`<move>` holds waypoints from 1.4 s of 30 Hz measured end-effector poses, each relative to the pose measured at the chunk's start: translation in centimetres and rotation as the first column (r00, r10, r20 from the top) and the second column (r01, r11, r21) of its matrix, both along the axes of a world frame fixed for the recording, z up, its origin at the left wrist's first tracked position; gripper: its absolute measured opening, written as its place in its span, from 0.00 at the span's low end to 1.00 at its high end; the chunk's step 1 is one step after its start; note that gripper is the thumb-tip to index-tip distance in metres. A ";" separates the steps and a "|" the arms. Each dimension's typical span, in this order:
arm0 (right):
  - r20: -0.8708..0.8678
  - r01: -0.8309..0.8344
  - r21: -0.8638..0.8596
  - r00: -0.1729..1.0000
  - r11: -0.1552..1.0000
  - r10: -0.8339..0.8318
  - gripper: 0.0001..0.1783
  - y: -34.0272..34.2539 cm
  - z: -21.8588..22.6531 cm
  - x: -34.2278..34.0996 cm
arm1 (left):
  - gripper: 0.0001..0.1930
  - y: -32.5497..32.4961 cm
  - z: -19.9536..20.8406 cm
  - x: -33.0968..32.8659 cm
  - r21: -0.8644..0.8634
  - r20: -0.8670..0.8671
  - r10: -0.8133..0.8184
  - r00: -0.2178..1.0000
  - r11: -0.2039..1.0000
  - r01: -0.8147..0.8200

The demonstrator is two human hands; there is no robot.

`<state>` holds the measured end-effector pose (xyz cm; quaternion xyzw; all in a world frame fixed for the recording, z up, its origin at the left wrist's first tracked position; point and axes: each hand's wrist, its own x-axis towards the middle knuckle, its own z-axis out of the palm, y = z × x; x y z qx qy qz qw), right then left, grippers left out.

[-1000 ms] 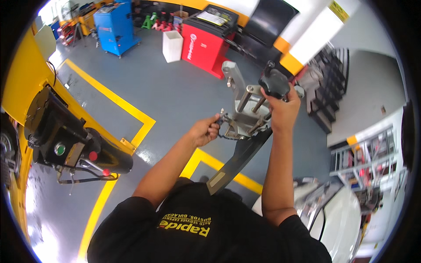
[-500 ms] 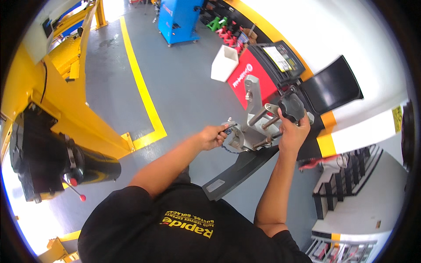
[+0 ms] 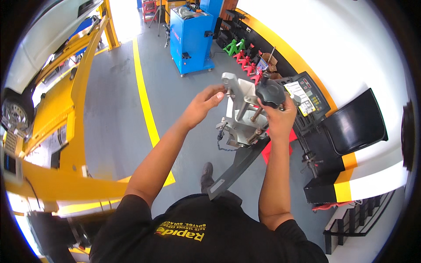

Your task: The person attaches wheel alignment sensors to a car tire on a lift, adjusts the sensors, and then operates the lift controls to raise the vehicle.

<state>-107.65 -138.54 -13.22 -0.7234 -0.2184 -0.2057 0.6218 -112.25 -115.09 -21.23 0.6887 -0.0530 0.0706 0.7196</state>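
Observation:
I carry a grey metal clamp fixture (image 3: 240, 117) with posts and a long dark arm (image 3: 237, 168) that slants down toward my chest. My right hand (image 3: 277, 117) is closed around its upper right side, just under a round black knob (image 3: 270, 91). At the fixture's upper left corner my left hand (image 3: 203, 104) pinches a small part with the fingertips. A short dark cable hangs from the fixture's lower left.
A blue cabinet machine (image 3: 191, 38) stands ahead on the grey floor beside a yellow floor line (image 3: 144, 101). A red and black wheel machine (image 3: 322, 118) with a hood is at the right wall. Yellow lift arms (image 3: 70, 131) and a raised vehicle are to my left.
The view has swung as I walked: the red machine went from ahead to my right and the blue cabinet is now in front. My left hand moved up to the fixture's top corner.

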 end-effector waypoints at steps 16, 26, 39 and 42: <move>-0.103 -0.286 -0.194 0.957 0.938 0.270 0.26 22.7 -0.1 42.6 | 0.14 19.7 2.2 43.0 -0.071 0.106 0.316 0.943 0.948 -0.310; -0.288 -0.391 0.028 0.878 0.920 0.382 0.22 32.1 -5.1 69.2 | 0.13 26.5 -1.9 67.7 -0.142 0.002 0.489 0.872 0.863 -0.484; -0.433 -0.609 -0.305 0.773 0.732 0.463 0.25 36.2 -15.9 98.5 | 0.12 28.1 -15.0 91.5 -0.142 -0.218 0.741 0.635 0.620 -0.772; -0.470 -0.681 -0.354 0.722 0.641 0.507 0.28 36.9 -16.5 101.8 | 0.13 27.9 -16.1 93.9 -0.242 -0.284 0.711 0.643 0.596 -0.765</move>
